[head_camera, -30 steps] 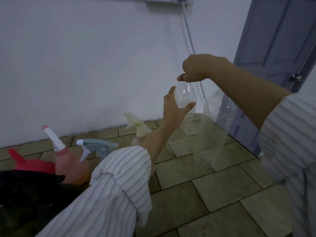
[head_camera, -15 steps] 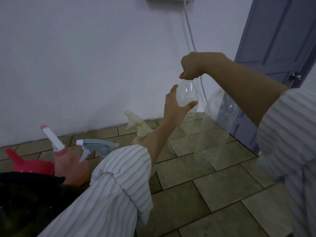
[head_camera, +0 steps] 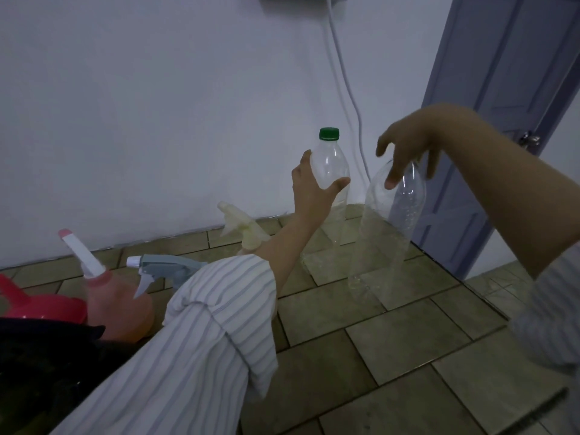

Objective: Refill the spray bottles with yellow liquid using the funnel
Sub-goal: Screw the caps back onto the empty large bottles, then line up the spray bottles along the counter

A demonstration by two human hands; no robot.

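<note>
Across the lower frame, tiled floor [head_camera: 392, 350]: it is carrying every bottle in view, and no funnel is showing anywhere.
Large clear bottle [head_camera: 389, 233]: it is standing right of centre, apparently empty; its neck is sitting behind the right hand, so a cap cannot be made out.
Capped bottle [head_camera: 329, 171]: it is sitting at centre frame under a green cap [head_camera: 329, 133], with what looks like a low layer of pale yellow liquid at its base, so it is probably serving as the supply.
Spray bottles: an orange-bodied one [head_camera: 117, 312] is standing at lower left, a grey trigger head [head_camera: 166, 270] is showing just right of it, and a pale yellow trigger [head_camera: 241, 226] is poking up beside the left forearm.
Red piece [head_camera: 37, 306]: it is sitting at the left edge; its identity is unclear.
Left hand [head_camera: 314, 189]: its thumb and fingers are wrapping the capped bottle's shoulder in a firm hold.
Right hand [head_camera: 408, 146]: it is hovering over the large bottle's top with fingers spread and curled, gripping nothing.
Doing it well: the left hand should be bracing the supply upright while the right is unscrewing a cap; the funnel needs finding before any pouring.
</note>
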